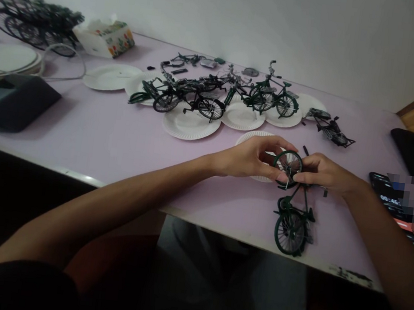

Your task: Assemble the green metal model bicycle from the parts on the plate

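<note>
Between my two hands is a green model bicycle (302,205), its rear wheel toward the table's front edge. My left hand (257,157) grips the upper wheel (287,166) by its rim, thumb below and fingers above. At the hub side of that wheel, my right hand (323,172) pinches the bicycle's front end with thumb and fingers closed. The fingertips partly hide where wheel and frame meet. Under my left hand lies a white paper plate (248,139), mostly covered.
Several model bicycles (198,101) and loose parts lie on paper plates (191,128) behind my hands. A dark partly built bicycle (333,130) lies right. Further off are a tissue box (106,37), stacked plates (7,57), a dark holder (17,101) and a phone (390,200).
</note>
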Demonstrator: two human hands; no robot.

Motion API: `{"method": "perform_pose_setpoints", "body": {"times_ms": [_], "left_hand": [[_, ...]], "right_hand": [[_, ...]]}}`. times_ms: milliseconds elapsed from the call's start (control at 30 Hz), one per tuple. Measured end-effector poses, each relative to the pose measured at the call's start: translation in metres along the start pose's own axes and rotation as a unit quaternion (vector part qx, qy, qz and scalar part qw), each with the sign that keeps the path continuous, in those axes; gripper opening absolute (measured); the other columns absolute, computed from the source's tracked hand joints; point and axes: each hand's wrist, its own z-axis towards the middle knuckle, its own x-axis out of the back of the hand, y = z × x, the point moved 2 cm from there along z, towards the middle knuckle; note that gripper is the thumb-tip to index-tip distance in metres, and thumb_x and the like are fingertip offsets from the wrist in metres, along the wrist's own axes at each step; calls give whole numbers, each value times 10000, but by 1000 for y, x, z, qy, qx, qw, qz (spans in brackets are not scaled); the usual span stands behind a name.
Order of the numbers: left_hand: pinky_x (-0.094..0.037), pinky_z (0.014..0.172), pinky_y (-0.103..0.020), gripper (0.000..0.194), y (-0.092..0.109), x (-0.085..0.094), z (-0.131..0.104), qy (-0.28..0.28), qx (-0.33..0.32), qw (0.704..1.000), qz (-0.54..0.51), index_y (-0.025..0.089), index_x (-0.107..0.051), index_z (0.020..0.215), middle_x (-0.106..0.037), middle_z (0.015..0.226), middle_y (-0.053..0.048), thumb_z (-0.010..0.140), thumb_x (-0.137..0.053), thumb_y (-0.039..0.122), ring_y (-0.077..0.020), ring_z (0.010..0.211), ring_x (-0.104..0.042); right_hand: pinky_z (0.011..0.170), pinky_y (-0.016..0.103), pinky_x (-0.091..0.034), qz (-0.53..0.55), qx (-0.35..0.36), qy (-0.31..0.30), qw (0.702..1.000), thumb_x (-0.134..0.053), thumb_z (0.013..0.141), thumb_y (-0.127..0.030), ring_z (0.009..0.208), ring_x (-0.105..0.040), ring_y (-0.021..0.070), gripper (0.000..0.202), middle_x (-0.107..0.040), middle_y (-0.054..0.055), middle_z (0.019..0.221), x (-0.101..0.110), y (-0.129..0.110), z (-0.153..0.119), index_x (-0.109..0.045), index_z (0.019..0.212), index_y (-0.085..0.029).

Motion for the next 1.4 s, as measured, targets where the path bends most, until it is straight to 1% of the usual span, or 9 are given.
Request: {"method": "perform_pose_setpoints", "body": {"times_ms": [200, 433, 700, 867, 1033, 1133, 1233, 1300, 1400], "left_hand": [[-540, 828, -294, 647, 4, -1, -1, 13, 20, 1000, 16, 151, -622, 1318, -716, 1192, -90, 766, -920, 310, -139, 926, -662], [-551, 873, -316, 680, -1, 1, 1, 3, 21, 1000, -6, 146, -617, 1313, -717, 1194, -98, 745, -939, 332, -152, 962, -669], [-568, 892, -336, 662, 3, 0, 0, 3, 32, 999, -10, 152, -623, 1307, -713, 1187, -83, 740, -932, 299, -137, 934, -681], [-566, 885, -349, 674, 0, 1, 1, 4, 23, 1000, -1, 163, -631, 1307, -719, 1186, -82, 733, -943, 328, -136, 909, -681], [-575, 929, -358, 667, -2, 1, 1, 3, 16, 1000, -12, 147, -637, 1289, -718, 1171, -76, 724, -954, 306, -140, 943, -695], [-581, 867, -334, 661, 0, 0, 1, 11, 32, 999, -2, 158, -633, 1299, -718, 1179, -77, 740, -946, 319, -129, 901, -690], [-593, 801, -312, 625, 3, -4, 1, 34, 63, 997, -11, 159, -634, 1269, -710, 1139, -75, 777, -923, 414, -144, 904, -695], [-599, 768, -303, 601, 5, -8, 2, 53, 74, 996, -16, 152, -637, 1228, -698, 1081, -63, 803, -895, 489, -151, 902, -689], [-546, 662, -248, 549, 7, -16, 2, 74, 63, 995, 28, 144, -647, 1180, -659, 934, -15, 843, -847, 530, -115, 782, -627]], "right_hand": [[551, 247, -414, 22, 2, -17, 1000, -851, 797, -614, 604, -532, 112, 453, -670, 9, 703, -1, -1, 0, -838, 899, -173], [543, 243, -387, 29, 8, -22, 999, -855, 790, -595, 590, -475, 94, 434, -637, -10, 691, -4, -5, 0, -821, 873, -170], [533, 237, -389, 36, 14, -27, 999, -847, 802, -582, 577, -479, 93, 409, -596, -25, 644, -4, -5, 0, -804, 838, -176], [535, 240, -416, 37, 10, -30, 999, -846, 804, -571, 594, -526, 106, 399, -628, -12, 672, -4, -6, 0, -799, 844, -177], [536, 237, -412, 29, 9, -25, 999, -841, 805, -582, 578, -512, 100, 417, -624, -13, 655, -3, -4, 0, -787, 824, -168], [536, 235, -416, 23, 10, -26, 999, -838, 802, -597, 585, -516, 100, 438, -633, -8, 671, -4, -4, 0, -787, 840, -164], [533, 234, -405, 13, 15, -27, 999, -827, 820, -594, 594, -503, 100, 438, -626, -6, 682, -4, -5, 0, -787, 849, -160], [525, 234, -379, 7, 21, -27, 999, -823, 827, -585, 589, -479, 97, 424, -593, -17, 660, -4, -6, 1, -775, 824, -164], [507, 236, -328, -2, 30, -32, 999, -835, 820, -559, 580, -428, 93, 391, -538, -34, 629, -4, -7, 1, -752, 767, -180]]}}
